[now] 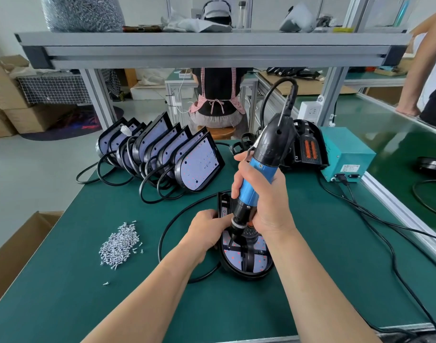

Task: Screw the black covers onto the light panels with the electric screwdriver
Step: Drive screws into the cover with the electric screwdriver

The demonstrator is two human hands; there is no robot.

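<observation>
A light panel (255,262) with a black cover frame over its white LED board lies flat on the green mat in front of me. My right hand (266,201) grips the blue and black electric screwdriver (259,169), held nearly upright with its tip down on the left side of the panel. My left hand (208,232) holds the panel's left edge beside the driver's nose. A heap of small silver screws (120,243) lies on the mat to the left.
Several light panels (162,154) with black cords lean in a row at the back left. Black covers (308,144) and a teal power box (345,154) stand at the back right. Cables cross the mat's right side. A metal shelf hangs overhead. A cardboard box sits at lower left.
</observation>
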